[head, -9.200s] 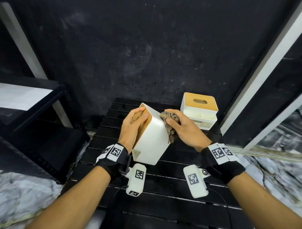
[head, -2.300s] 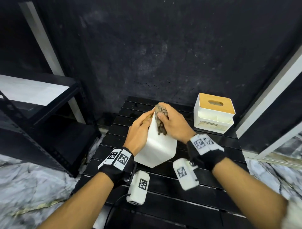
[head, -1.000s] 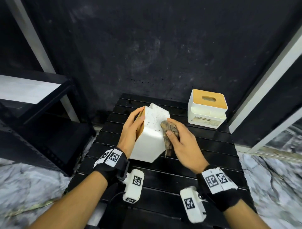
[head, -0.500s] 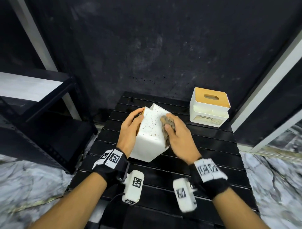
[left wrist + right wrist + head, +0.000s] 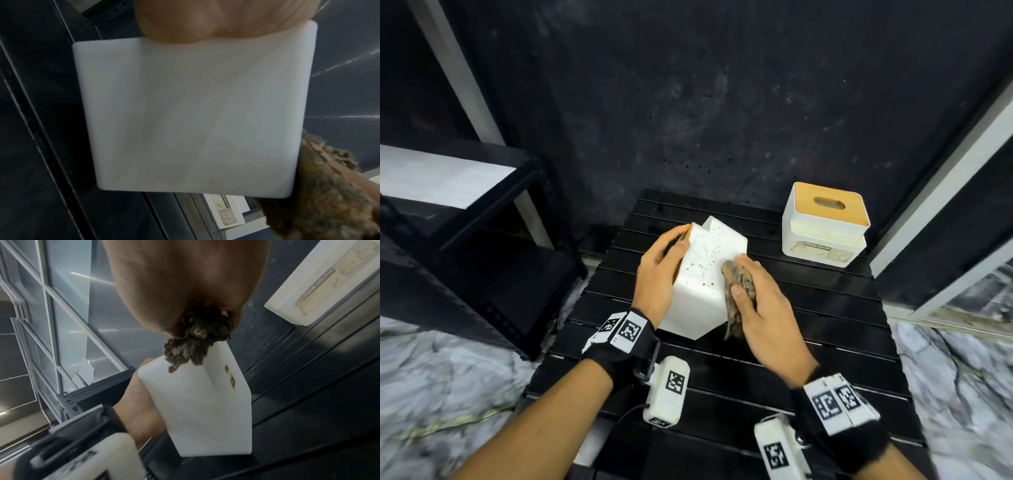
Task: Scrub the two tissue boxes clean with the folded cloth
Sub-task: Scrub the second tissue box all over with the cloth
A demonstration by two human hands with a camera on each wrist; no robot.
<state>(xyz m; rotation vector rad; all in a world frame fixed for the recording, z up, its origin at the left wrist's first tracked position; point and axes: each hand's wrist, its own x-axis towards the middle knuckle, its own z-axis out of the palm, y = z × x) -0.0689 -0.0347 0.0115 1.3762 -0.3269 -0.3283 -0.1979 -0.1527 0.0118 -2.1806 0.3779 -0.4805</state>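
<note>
A white tissue box (image 5: 700, 284) stands tilted on one corner on the black slatted table (image 5: 808, 329), its upturned face dotted with brown specks. My left hand (image 5: 659, 274) grips its left side over the wooden lid; the box (image 5: 185, 113) fills the left wrist view. My right hand (image 5: 760, 308) holds a crumpled brown cloth (image 5: 738, 291) against the box's right edge. In the right wrist view the cloth (image 5: 195, 340) touches the box (image 5: 205, 410). A second white tissue box (image 5: 823, 224) with a wooden slotted lid sits upright at the table's back right.
A black metal shelf unit (image 5: 458, 219) stands left of the table. A dark wall (image 5: 705, 102) runs close behind it. A white-framed glass panel (image 5: 962, 192) borders the right. Marble floor (image 5: 431, 377) surrounds the table.
The box has been turned, so a speckled face points up. In the last half second my right hand slid the cloth down and back along the box's right edge.
</note>
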